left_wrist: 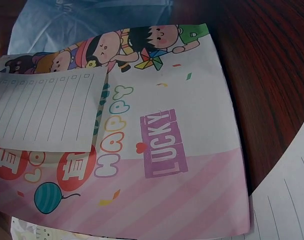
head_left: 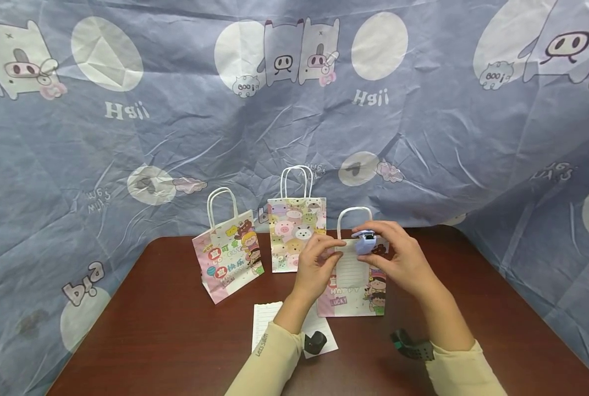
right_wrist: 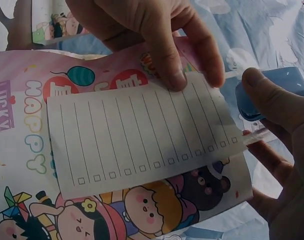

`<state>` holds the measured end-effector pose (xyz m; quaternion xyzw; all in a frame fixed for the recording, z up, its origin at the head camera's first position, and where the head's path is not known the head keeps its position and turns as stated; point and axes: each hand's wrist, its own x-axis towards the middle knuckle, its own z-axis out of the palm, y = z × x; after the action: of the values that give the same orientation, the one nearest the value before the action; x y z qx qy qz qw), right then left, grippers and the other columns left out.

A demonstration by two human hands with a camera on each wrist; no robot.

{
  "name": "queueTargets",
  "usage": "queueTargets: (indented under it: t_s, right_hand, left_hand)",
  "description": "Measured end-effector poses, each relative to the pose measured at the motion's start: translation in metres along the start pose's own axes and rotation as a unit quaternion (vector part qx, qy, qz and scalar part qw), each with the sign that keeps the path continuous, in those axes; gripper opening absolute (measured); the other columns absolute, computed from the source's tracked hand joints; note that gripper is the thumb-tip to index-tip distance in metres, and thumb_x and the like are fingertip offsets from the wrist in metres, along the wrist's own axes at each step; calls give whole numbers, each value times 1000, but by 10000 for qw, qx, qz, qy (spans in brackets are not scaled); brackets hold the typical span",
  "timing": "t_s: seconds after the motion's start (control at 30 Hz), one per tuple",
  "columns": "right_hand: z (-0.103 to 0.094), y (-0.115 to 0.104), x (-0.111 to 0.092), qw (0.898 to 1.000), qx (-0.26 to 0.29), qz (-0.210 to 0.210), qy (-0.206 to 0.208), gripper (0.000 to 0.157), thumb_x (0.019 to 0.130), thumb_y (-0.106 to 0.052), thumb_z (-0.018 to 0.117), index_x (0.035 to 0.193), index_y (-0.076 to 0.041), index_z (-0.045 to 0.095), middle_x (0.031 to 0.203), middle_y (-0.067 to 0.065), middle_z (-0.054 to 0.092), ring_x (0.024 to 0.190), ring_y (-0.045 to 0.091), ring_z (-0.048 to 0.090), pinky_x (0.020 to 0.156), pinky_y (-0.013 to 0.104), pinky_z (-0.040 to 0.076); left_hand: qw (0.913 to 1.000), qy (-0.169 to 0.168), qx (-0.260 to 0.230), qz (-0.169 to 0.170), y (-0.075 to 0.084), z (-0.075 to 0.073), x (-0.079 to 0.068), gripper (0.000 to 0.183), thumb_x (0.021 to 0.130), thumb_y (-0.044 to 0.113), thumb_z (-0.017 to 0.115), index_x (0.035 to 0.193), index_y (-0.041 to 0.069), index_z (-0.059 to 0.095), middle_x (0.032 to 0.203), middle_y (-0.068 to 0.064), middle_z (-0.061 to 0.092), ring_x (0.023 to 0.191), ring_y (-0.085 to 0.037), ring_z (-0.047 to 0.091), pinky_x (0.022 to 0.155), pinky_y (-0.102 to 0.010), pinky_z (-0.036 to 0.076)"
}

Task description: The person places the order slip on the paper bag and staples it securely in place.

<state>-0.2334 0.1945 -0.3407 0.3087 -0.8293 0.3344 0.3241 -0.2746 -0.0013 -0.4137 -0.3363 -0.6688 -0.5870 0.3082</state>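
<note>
Blue-gray cloth (head_left: 175, 143) printed with cartoon pigs hung behind a dark wooden desk (head_left: 165, 330) as a person's two hands met at the top of a decorated paper bag (head_left: 356, 304), right of center. The left hand (head_left: 315, 268) pinched a lined sheet (head_left: 352, 272) near its upper corner, where it lay over the bag's printed front, thumb and forefinger close together. The right hand (head_left: 407, 261) gripped a small light-blue stapler (head_left: 365, 245) between thumb and fingers, just beside the sheet's top edge and below the bag's white handle; whether its mouth had paper in it could not be told. Sheet and bag hung directly below the fingertips, between the two hands. Thin and light, the sheet would probably bend or slip if left loose, and was best held flat by its top edge; the bag seemed stiffer but easily creased, best steadied at the rim. The stapler appeared hard and light, suited to a pinch from above and below. Two more bags, one at left (head_left: 230, 256) and one at center (head_left: 296, 234), stood farther back, with loose paper (head_left: 264, 319) near the left forearm.
</note>
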Motion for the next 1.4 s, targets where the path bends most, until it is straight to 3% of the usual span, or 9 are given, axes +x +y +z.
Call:
queueTargets:
  t_s: [0.07, 0.3, 0.53, 0.83, 1.0, 1.17, 1.33, 1.4]
  right_hand:
    - [2, -1, 1, 9998, -214, 22, -56, 62, 68, -9, 90, 123, -23, 67, 116, -1, 68, 105, 7, 58, 76, 25, 47]
    - [3, -2, 5, 9975, -694, -8, -163, 61, 67, -15, 92, 122, -18, 66, 108, 3, 70, 97, 18, 64, 77, 35, 48]
    - [1, -4, 10, 9935, -976, -68, -588, 61, 69, -20, 90, 123, -19, 63, 104, 2, 70, 93, 20, 62, 77, 39, 45]
    - [-3, -7, 16, 9812, -1511, 122, -1192, 61, 76, -25, 86, 129, -10, 59, 101, 8, 70, 91, 27, 62, 80, 46, 47]
    - [-2, -8, 19, 9726, -1853, -17, -1405, 62, 76, -32, 86, 127, -9, 58, 94, 6, 69, 84, 23, 61, 77, 44, 48]
    - [-2, -8, 20, 9720, -1843, -77, -1455, 61, 77, -33, 85, 126, -11, 56, 89, 2, 68, 80, 19, 59, 76, 39, 46]
    - [-4, -7, 22, 9731, -1673, -99, -1579, 59, 80, -33, 83, 126, -11, 54, 90, 0, 68, 81, 18, 60, 78, 40, 46]
    - [-5, -7, 23, 9740, -1554, -81, -1648, 57, 81, -31, 82, 126, -11, 53, 91, 0, 68, 83, 19, 61, 79, 41, 46]
  left_hand:
    - [10000, -31, -21, 6, 0, 0, 0, 23, 87, -1, 73, 107, 8, 73, 102, -9, 64, 102, -25, 61, 90, -27, 57]
    - [10000, -71, -58, -12, 2, -1, 0, 22, 87, -2, 72, 108, 7, 73, 103, -10, 64, 104, -26, 61, 91, -27, 57]
    - [10000, -73, -42, -1, 2, 1, 0, 23, 87, -2, 72, 108, 7, 73, 103, -10, 64, 104, -25, 62, 91, -28, 58]
    - [9998, 106, -168, -49, 4, 4, -2, 24, 86, -5, 71, 108, 5, 74, 103, -12, 63, 101, -30, 63, 89, -26, 58]
    - [9996, 215, -186, -43, 5, 7, -3, 23, 85, -8, 71, 106, 1, 73, 102, -18, 62, 100, -35, 63, 88, -30, 59]
    - [9997, 253, -68, 24, 10, 6, -2, 23, 83, -13, 70, 104, -4, 71, 101, -23, 62, 98, -38, 63, 86, -33, 60]
    - [9995, 288, 75, 112, 31, 2, 2, 23, 83, -15, 69, 103, -5, 71, 99, -21, 62, 96, -35, 63, 82, -34, 61]
    - [9995, 283, 40, 110, 26, 2, 1, 23, 84, -12, 70, 104, -2, 71, 100, -19, 62, 97, -34, 63, 82, -34, 61]
